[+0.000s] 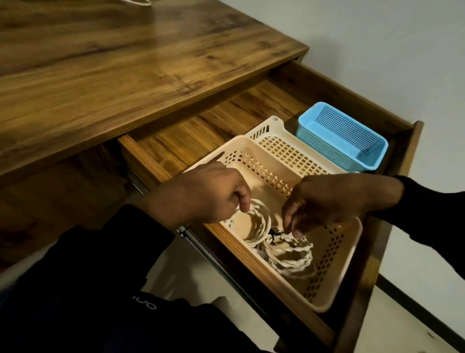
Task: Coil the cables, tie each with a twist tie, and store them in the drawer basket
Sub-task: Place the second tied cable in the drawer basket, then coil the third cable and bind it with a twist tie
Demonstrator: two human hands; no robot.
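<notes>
Head view
Worktop [105, 83]: brown wood grain, upper left of view; a pale cable loop [137, 2] shows at its top edge, cut off by the frame.
Drawer [221, 116]: pulled out from under the worktop, wooden floor visible at its rear.
Drawer basket [334, 254]: cream plastic, slotted walls, sits at the front of the drawer.
Second cream basket [284, 146]: just behind the drawer basket, touching or overlapping its rear rim.
Blue basket [352, 141]: fine mesh walls, beside the second cream basket at the right rear of the drawer.
Left coil [254, 226]: braided cream cable wound in a ring, lies inside the drawer basket at its near-left corner.
Right coil [292, 259]: second braided cream ring, lies inside the same basket, touching the left coil.
Dark tie [273, 233]: small dark piece between the two coils; detail too blurred to tell.
Left hand [201, 194]: over the left coil, fingers curled downward, fingertips at the coil's upper rim; whether they pinch it, cannot tell.
Right hand [334, 199]: over the right coil, fingers bunched, tips pinching a cable end near the dark tie.
Sleeves: dark, on both forearms.
</notes>
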